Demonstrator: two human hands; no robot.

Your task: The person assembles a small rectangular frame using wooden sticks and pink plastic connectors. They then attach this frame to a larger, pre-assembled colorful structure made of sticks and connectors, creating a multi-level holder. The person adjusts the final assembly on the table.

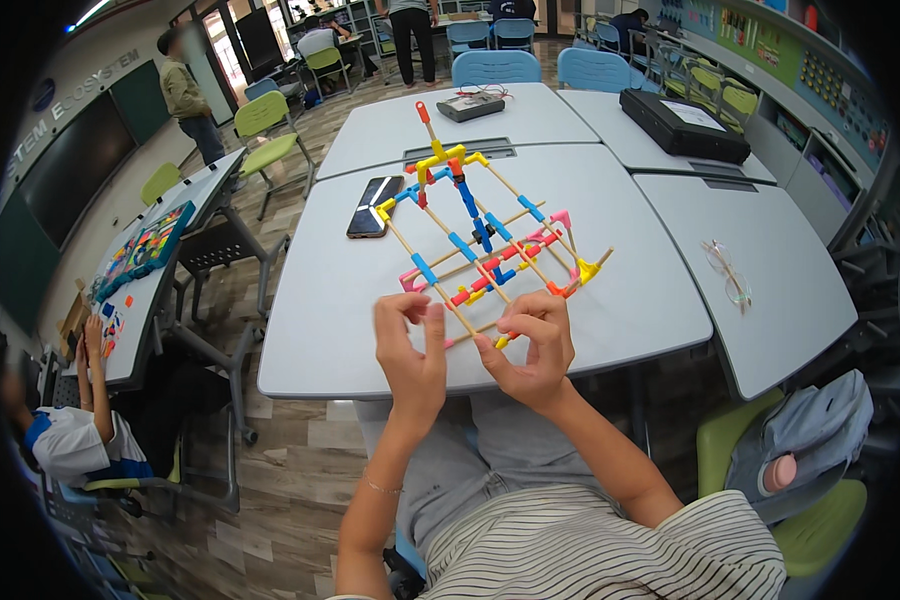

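Observation:
A frame of wooden sticks and coloured plastic connectors (457, 240) stands on the white table in front of me. Yellow and red pieces top it, blue sleeves sit along its sloping sticks, and pink and red pieces run low down. At its near left corner my left hand (410, 350) is raised, fingers bent, thumb and fingertips apart, nothing visible between them. My right hand (535, 350) is at the near edge, thumb and forefinger pinched around a small yellow connector (502, 342). Its fingers partly hide that connector and the stick ends.
A dark phone (375, 207) lies left of the frame. Behind it is a grey device with wires (471, 105). A black case (685, 125) and clear glasses (727, 273) rest on the right tables. At left, another person's hands (92, 340) are near coloured pieces. A backpack (805, 440) sits on a green chair.

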